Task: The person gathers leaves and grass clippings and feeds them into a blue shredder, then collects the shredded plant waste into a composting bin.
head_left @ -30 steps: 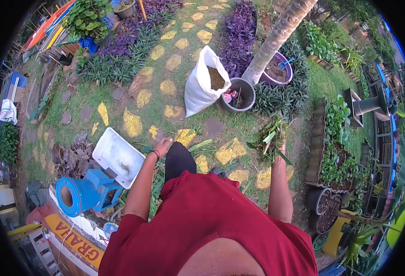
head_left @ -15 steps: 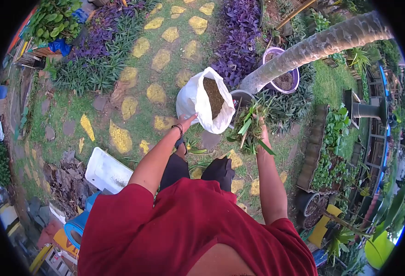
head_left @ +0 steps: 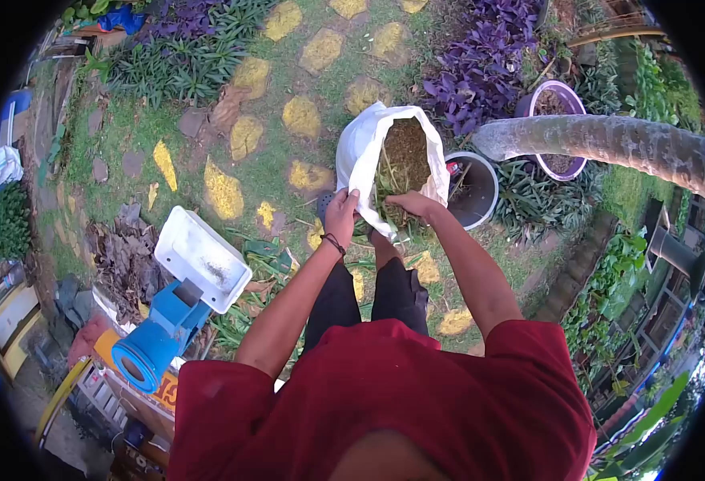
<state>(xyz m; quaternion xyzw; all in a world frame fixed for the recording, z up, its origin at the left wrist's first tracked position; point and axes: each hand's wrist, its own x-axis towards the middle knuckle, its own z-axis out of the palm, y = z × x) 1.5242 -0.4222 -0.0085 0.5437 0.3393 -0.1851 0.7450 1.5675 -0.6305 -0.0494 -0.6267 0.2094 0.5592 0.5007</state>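
Note:
A white sack (head_left: 358, 156) stands upright with its mouth wide, and brown chopped plant matter (head_left: 408, 148) fills it. My left hand (head_left: 341, 215) pinches the near left rim of the sack, thumb on top. Inside the near part of the mouth is my right hand (head_left: 413, 205), its fingertips among green and pale plant stems (head_left: 391, 178); whether they grip any stems cannot be made out. Right beside the sack sits a grey bucket (head_left: 481, 192) with a small red item in it.
A blue machine (head_left: 160, 333) with a white tray (head_left: 200, 255) stands at the left. A leaning trunk (head_left: 601, 138) crosses the right side, by a purple-rimmed pot (head_left: 541, 167). Yellow stepping stones (head_left: 301, 116) run through the grass.
My right hand has moved left from beside the bucket into the sack's mouth, and the clump of leaves it held is out of it. My left hand has shifted along the rim. The view has turned.

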